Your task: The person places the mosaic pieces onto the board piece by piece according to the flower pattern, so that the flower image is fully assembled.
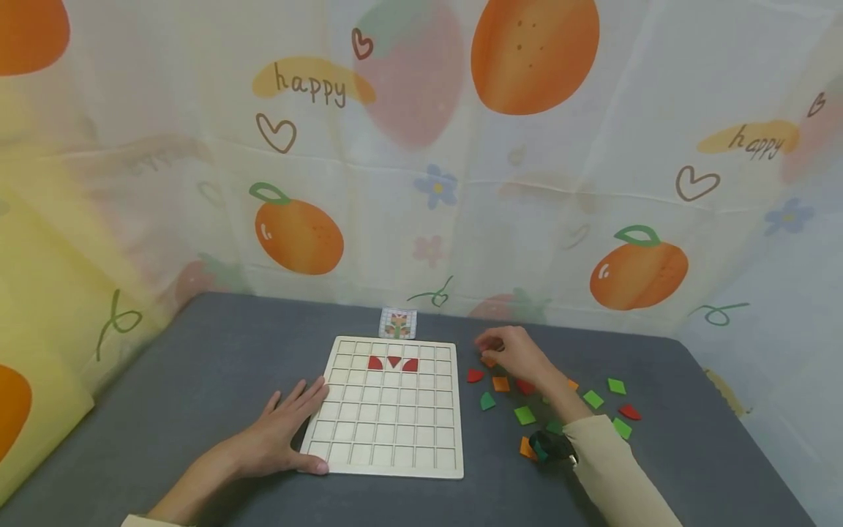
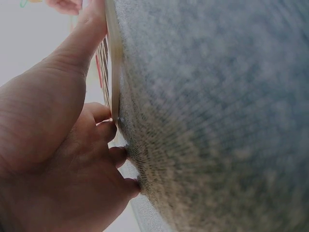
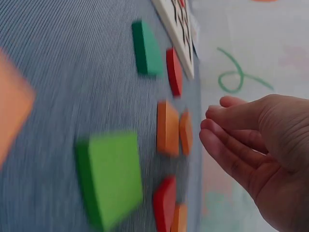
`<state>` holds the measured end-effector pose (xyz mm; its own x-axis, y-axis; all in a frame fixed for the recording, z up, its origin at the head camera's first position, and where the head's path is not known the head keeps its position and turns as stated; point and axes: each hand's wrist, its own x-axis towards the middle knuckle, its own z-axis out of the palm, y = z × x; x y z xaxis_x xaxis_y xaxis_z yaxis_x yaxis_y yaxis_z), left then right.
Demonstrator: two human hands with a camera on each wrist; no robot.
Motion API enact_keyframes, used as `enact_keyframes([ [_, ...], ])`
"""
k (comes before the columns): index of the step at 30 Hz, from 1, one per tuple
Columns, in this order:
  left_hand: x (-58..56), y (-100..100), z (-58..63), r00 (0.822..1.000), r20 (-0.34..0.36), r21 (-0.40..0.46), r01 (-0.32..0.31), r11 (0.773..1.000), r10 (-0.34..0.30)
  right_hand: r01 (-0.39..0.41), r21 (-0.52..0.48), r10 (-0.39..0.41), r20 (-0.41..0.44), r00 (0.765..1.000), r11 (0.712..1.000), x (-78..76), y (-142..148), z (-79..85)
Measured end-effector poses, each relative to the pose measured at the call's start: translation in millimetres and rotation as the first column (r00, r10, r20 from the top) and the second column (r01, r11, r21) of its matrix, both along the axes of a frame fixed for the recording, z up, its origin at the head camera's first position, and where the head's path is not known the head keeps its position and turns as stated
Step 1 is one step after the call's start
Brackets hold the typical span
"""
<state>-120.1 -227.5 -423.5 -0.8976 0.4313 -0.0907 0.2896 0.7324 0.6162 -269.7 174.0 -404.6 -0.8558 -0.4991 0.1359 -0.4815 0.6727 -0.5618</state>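
White gridded board (image 1: 385, 416) laid flat on grey table (image 1: 250, 329), lower centre of head view. Left hand (image 1: 279, 432) set along its left edge, fingers extended, thumb at lower-left corner, nothing grasped; board presumably steadied thus. Three red pieces (image 1: 394, 361) seated in a row of cells near the top. Picture card (image 1: 398, 323) placed just beyond the top edge, probably so it can be consulted uncovered. Loose green pieces (image 1: 525, 415) scattered right of centre among other colours, likely kept within reach of right hand (image 1: 518, 355). Right fingers bent, bunched toward thumb; whether anything is pinched cannot be told. Orange piece (image 1: 489, 361) seen just below those fingertips, partly covered, contact uncertain; red rounded piece (image 1: 476, 375) and orange square (image 1: 501, 384) noted near.
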Motion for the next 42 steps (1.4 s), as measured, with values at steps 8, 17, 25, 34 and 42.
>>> enact_keyframes([
  [8, -0.3, -0.4, -1.1, 1.0, 0.006, -0.002, -0.003, 1.0, 0.003, 0.043, 0.033, -0.043, 0.003, 0.999, 0.999, 2.3, 40.5, 1.1],
  [17, 0.1, -0.6, -1.0, 1.0, 0.015, -0.003, -0.01, 1.0, 0.01, 0.041, 0.076, -0.046, 0.071, 0.996, 0.996, 8.5, 70.1, 4.1],
  [25, 0.2, -1.3, -0.5, 1.0, 0.002, -0.01, -0.011, 1.0, 0.011, 0.031, 0.073, -0.037, 0.076, 0.996, 0.997, 12.3, 76.0, 6.0],
  [34, 0.5, 0.1, 0.2, 1.0, -0.014, -0.012, 0.0, 1.0, 0.0, 0.051, 0.067, -0.054, 0.033, 0.998, 0.996, 11.7, 75.2, 8.3],
  [42, -0.4, 0.1, 0.6, 1.0, -0.011, -0.017, 0.003, 1.0, -0.004, 0.013, 0.025, -0.013, 0.009, 1.0, 1.0, 11.8, 63.4, 13.5],
])
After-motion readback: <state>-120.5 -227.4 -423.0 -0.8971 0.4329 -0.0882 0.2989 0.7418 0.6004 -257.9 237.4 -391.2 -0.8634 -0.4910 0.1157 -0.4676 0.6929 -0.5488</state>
